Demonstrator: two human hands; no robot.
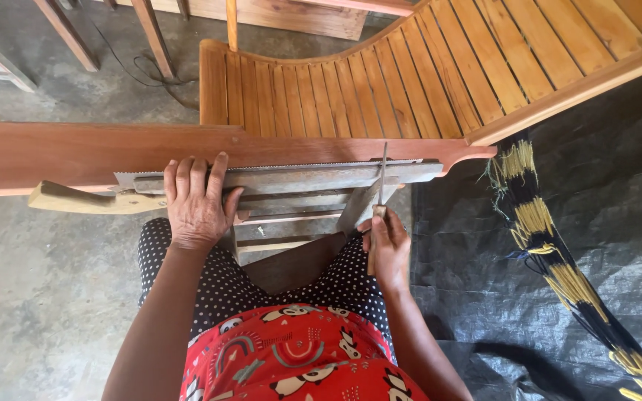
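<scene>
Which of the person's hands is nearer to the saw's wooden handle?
Left. The left hand presses on the saw blade just beside the wooden handle; the right hand grips a thin file near the blade's far end.

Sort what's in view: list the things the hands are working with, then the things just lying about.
In use:
left hand pressing down the handsaw
right hand holding a thin file across the saw's teeth
wooden board behind the saw

Lying about:
slatted wooden seat
black tarp
yellow and black cord bundle
cable on the floor
</scene>
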